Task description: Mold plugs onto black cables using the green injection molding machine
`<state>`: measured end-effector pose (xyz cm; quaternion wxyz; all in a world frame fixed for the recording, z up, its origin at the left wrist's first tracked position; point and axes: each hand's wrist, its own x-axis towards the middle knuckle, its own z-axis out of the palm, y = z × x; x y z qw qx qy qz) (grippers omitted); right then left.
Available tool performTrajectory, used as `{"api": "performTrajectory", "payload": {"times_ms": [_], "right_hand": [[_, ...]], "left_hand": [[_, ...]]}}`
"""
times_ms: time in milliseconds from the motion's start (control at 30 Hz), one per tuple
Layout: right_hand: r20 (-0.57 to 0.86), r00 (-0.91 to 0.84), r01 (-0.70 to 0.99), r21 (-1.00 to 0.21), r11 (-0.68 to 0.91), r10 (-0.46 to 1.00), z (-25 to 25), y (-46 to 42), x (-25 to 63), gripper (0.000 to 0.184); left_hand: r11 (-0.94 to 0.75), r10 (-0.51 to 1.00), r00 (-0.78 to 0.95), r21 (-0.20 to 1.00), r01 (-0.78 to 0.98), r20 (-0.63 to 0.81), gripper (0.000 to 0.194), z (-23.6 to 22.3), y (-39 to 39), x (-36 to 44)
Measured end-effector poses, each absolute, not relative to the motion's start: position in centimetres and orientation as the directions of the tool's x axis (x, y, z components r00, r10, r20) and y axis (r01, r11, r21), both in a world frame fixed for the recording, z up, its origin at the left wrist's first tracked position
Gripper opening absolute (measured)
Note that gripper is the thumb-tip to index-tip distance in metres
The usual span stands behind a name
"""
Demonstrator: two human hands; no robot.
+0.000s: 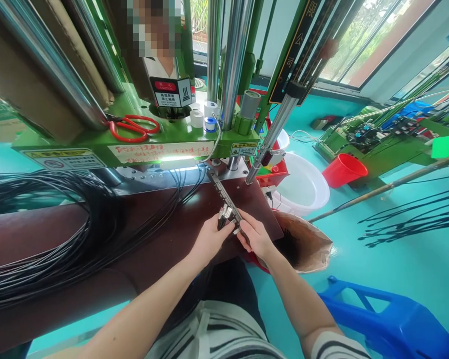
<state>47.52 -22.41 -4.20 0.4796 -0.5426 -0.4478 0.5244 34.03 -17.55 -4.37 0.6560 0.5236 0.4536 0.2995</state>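
Note:
In the head view, my left hand [210, 240] is closed around a small cluster of silver metal connectors [224, 215], with a bit of black showing beside them. My right hand [257, 237] grips the near end of a long, narrow metal bar [220, 189] with notches along it. The bar slants away from me over the brown tabletop [194, 219], its far end close to the press bed. Both hands meet at the bar's near end, and my fingers partly cover the connectors there.
A green press [134, 142] stands ahead, with red-handled scissors [134, 128] and tape rolls [196, 118] on its plate. Coiled black cables [97, 214] lie at left. A paper-lined bin [314, 244], white basin [303, 182] and blue stool [392, 314] are on the right.

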Motion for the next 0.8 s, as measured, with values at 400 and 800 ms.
{"api": "performTrajectory", "payload": {"times_ms": [400, 800], "right_hand": [[-0.121, 0.052, 0.077, -0.989, -0.125, 0.991, -4.8, -22.5, 47.1, 0.05], [-0.173, 0.131, -0.1, -0.982, -0.161, 0.976, -4.6, -22.7, 47.1, 0.049]], "left_hand": [[0.205, 0.89, 0.406, 0.978, 0.045, -0.205, 0.024, -4.9, -16.9, 33.3], [0.476, 0.78, 0.485, 0.878, -0.049, -0.396, 0.03, -4.0, -16.1, 32.2]]}}
